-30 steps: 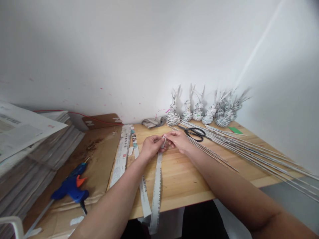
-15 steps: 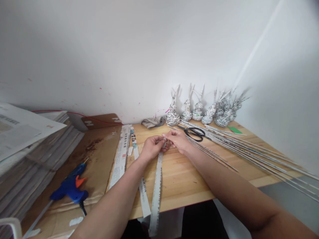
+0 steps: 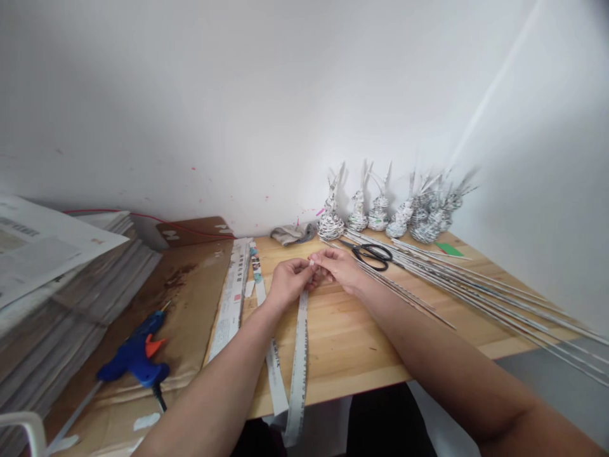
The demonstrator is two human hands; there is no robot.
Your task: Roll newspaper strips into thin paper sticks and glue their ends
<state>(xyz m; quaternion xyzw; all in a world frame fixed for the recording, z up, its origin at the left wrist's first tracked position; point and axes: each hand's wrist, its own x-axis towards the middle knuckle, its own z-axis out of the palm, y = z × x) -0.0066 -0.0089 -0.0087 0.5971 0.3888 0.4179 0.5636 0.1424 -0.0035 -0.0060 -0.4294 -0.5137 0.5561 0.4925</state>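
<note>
A long newspaper strip (image 3: 299, 355) runs up from over the table's front edge to my two hands, which meet above the middle of the wooden table (image 3: 342, 355). My left hand (image 3: 291, 280) is closed on the strip's upper end, thumb and fingers pinched together. Against it, my right hand (image 3: 334, 265) pinches the same end, where a small white bit of paper shows between the fingertips. How the paper is folded or rolled in there is mostly hidden by the fingers. Another printed strip (image 3: 277, 381) lies partly under my left forearm.
Black-handled scissors (image 3: 372, 256) and several thin paper rods (image 3: 451, 279) lie to the right. Several woven paper figures (image 3: 330, 222) stand along the wall near a grey cloth (image 3: 291, 234). At left are a blue glue gun (image 3: 136, 355), stacked newspapers (image 3: 71, 317) and flat newsprint strips (image 3: 233, 292).
Both hands stay in nearly the same place, with small finger shifts at the strip's upper end. The hanging part of the strip has bent slightly.
</note>
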